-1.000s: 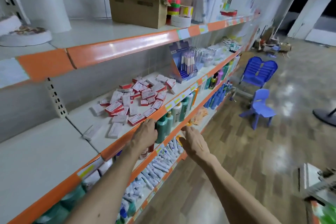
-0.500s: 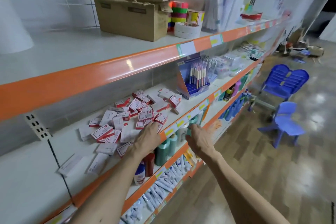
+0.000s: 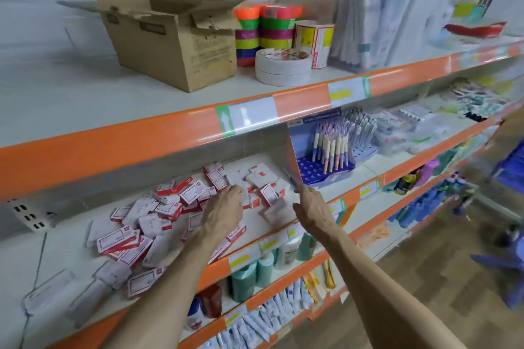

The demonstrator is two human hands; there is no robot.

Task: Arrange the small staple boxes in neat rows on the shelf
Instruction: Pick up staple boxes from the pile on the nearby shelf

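Both hands reach over the orange front lip of the middle shelf. Left hand lies palm-down on the heap of staple boxes, fingers spread and loosely curved over the boxes; whether it grips one cannot be told. Right hand hovers just right of the heap, open, fingers extended toward the back wall, holding nothing.

Staple boxes are small flat rectangular cartons, white with red borders and panels, apparently glossy card. They lie scattered on the white shelf surface without a common heading: long axes point in mixed directions, several tilt against neighbours, some lie face-down showing plain white.

Just right of the heap stands a blue perforated pen display holding upright pens. On the shelf above sit an open corrugated cardboard box, a stack of coloured tape rolls and white tape rolls.
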